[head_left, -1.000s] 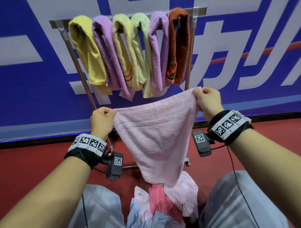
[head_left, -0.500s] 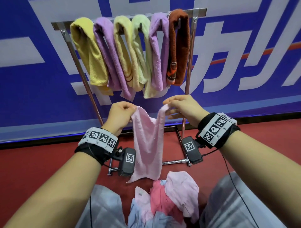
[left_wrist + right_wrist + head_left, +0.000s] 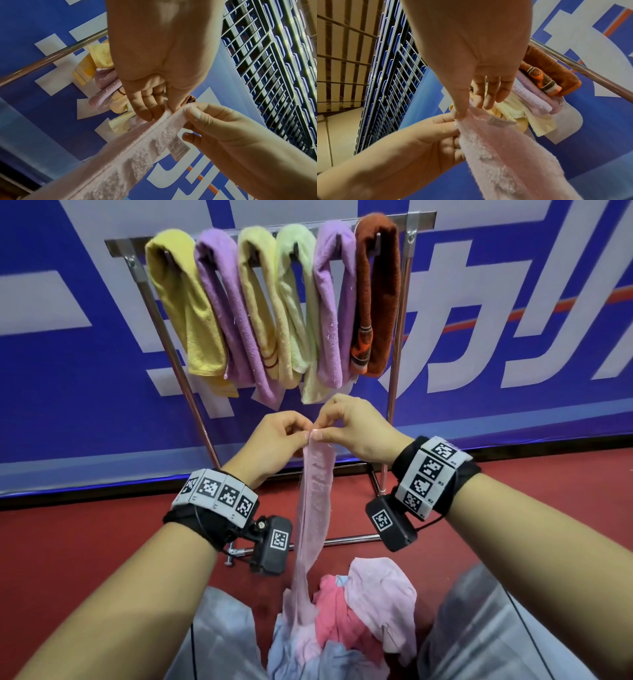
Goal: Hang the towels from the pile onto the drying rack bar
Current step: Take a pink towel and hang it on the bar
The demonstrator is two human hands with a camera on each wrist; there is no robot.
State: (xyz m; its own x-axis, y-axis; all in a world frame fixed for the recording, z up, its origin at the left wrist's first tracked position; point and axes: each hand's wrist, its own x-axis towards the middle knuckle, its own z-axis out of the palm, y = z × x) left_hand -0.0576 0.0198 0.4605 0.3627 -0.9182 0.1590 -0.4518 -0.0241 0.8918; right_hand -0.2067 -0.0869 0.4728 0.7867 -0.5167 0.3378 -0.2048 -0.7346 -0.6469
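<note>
Pink towel (image 3: 313,498) hangs down long and thin between the two hands. Its top corners are pressed together, so it looks folded in half. The left hand (image 3: 274,443) pinches the top edge with curled fingers (image 3: 145,108) and thumb. The right hand (image 3: 356,428) pinches the same edge just beside it, and the two hands touch. A small white tag (image 3: 179,148) sticks out near the top of the towel.

The bottom end of the towel reaches down to the pile (image 3: 346,614) on the floor, between the person's knees. The pile has pink, red-pink and light blue cloths in it.

Six towels hang on the rack bar (image 3: 421,215) already: a yellow towel (image 3: 185,302), two purple ones, a pale yellow one, a light green one and a brown towel (image 3: 378,285). They fill most of the bar, packed side by side.

So a good part of the job looks done. The pink towel is not on the bar yet; it is held well below it. I think it needs lifting up and draping over. After that, the cloths in the pile are left to hang.
</note>
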